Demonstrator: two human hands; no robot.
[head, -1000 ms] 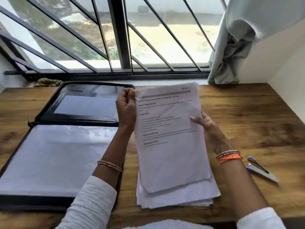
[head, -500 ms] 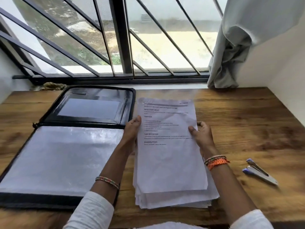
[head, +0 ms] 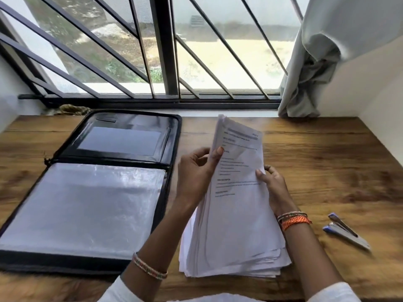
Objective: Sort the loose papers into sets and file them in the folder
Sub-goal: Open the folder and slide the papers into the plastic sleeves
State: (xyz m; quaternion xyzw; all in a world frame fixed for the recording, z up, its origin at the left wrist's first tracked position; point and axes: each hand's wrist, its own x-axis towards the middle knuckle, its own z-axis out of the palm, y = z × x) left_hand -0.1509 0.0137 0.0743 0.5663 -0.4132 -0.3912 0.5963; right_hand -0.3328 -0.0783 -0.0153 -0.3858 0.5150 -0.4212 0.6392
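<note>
Papers (head: 235, 214) | both hands hold stack | folder (head: 87, 203) open beside

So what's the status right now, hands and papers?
Left hand and right hand both grip the printed sheets, lifted off the paper stack. Folder open, nothing filed yet. Stapler lies clear.

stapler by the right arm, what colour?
Blue and silver stapler, right of the papers; head view.
</note>
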